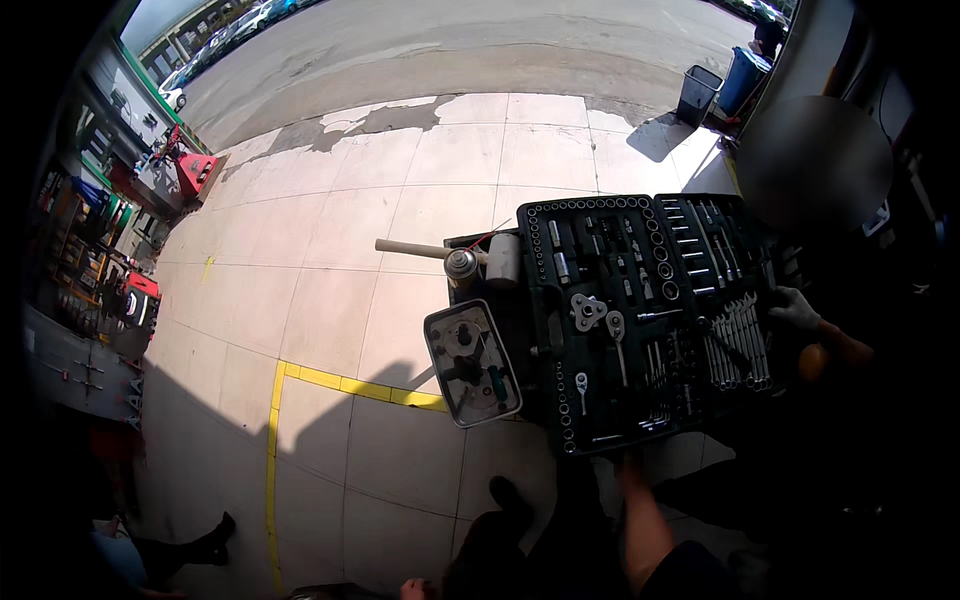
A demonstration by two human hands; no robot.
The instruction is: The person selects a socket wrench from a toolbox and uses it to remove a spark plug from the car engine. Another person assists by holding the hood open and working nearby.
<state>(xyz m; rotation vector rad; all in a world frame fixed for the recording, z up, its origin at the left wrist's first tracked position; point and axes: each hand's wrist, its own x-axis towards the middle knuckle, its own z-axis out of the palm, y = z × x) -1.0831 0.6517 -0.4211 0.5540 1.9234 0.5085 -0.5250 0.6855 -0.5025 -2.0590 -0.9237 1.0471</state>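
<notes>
The open socket case [547, 322] lay above the right arm [645, 525] in frame, left hand [414, 589] farther; I couldn't tell either grip.

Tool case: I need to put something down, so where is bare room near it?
Free: the sunlit floor left of the mallet, beyond the yellow line, and shaded floor between that line and the dark shoe. Crowded: the tool case, packed with sockets and wrenches, and its left side, where the mallet, can and tray sit close.
</notes>
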